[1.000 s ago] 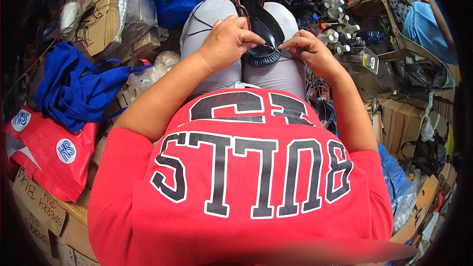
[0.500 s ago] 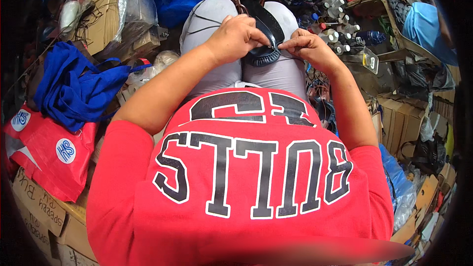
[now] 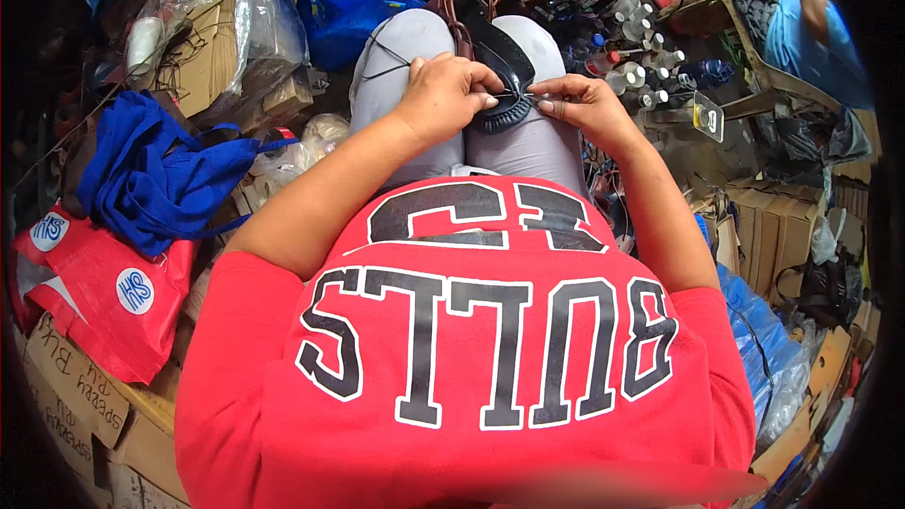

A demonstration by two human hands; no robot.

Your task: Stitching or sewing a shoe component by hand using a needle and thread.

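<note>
A black and brown sandal lies sole-up between my grey-trousered knees. My left hand is closed over the sandal's near edge, pressing it against my lap. My right hand pinches something thin, a thread or needle, right at the sandal's heel rim; what it is cannot be made out. The two hands nearly touch over the heel. A thin black thread runs across my left knee. My red shirt fills the lower picture.
Blue cloth bag and red bag lie at my left, over cardboard boxes. Clear plastic and cardboard sit far left. Small bottles crowd the right, with another person's blue sleeve beyond. Blue plastic sits lower right.
Both hands stay on the sandal's heel; my right fingers have shifted slightly along the rim. The sandal stays between my knees.
</note>
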